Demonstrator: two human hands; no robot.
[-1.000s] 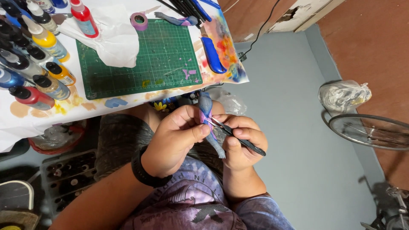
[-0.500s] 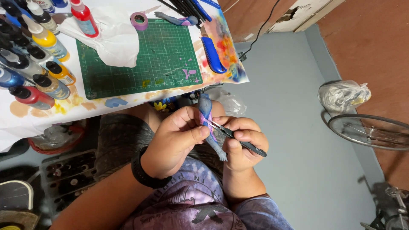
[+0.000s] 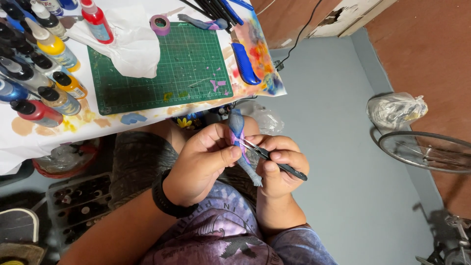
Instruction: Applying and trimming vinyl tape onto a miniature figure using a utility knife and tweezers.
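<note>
— Figurine, blue-grey with a strip of pink tape around its middle: why is it held so close, over the lap and clear of the tabletop?

— Steadiness, I'd judge. The left hand is closed around its body, thumb and fingertips pinching at the taped band, so head and legs stick out either side. The right hand has its grip closed on dark tweezers, held like a pen, tips meeting the tape right at the left thumb.

— And the things on the tabletop?

— Within reach but out of the way: a green cutting mat with pink tape scraps, a purple tape roll, crumpled white paper, a blue-handled knife, and paint bottles rowed along the far-left side.
</note>
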